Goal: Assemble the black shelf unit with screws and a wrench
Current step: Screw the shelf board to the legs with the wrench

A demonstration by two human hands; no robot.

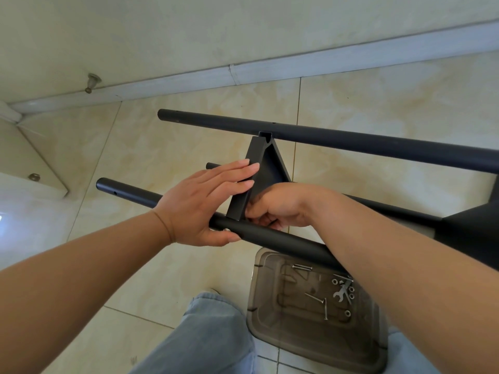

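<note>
Partly hidden: right hand (pixel 280 205) fingertips behind shelf panel (pixel 266 171); grasp unclear.

Matt black tubes (pixel 351 143) — glossy (marbled) tiles (pixel 391 103)

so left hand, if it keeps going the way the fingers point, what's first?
The left hand already has its fingers flat on the black triangular shelf panel; that panel comes first.

My left hand (pixel 201 205) lies flat against the side of the black shelf panel (pixel 266 171), thumb under the near pole (pixel 280 240). My right hand (pixel 280 205) curls at the panel's lower corner, fingers (pixel 259 211) pinching there. Below on the floor (pixel 151 147), a smoky plastic tray (pixel 272 322) holds screws (pixel 314 297), nuts and a small wrench (pixel 341 292).
</note>
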